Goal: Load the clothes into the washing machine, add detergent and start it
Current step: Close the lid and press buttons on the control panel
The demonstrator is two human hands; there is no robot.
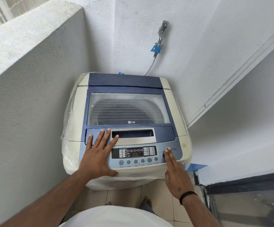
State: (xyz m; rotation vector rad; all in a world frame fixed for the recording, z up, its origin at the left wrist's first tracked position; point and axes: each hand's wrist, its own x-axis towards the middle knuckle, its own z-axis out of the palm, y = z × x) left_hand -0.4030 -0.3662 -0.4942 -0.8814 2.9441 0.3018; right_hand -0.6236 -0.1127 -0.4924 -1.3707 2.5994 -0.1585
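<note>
left hand (pixel 98 154) flat, fingers spread on closed lid (pixel 128 110) front edge | right hand (pixel 175 171) straight fingertips on power button (pixel 167 148) | washing machine (pixel 77 145) wedged in wall corner

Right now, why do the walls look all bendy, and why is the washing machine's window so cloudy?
In the head view, the wide-angle lens bows straight wall edges outward. Also in the head view, daylight reflects off the washing machine lid window, leaving a pale haze, so the drum beneath looks dim. The left hand and right hand stay fairly sharp, with soft shadows.
</note>
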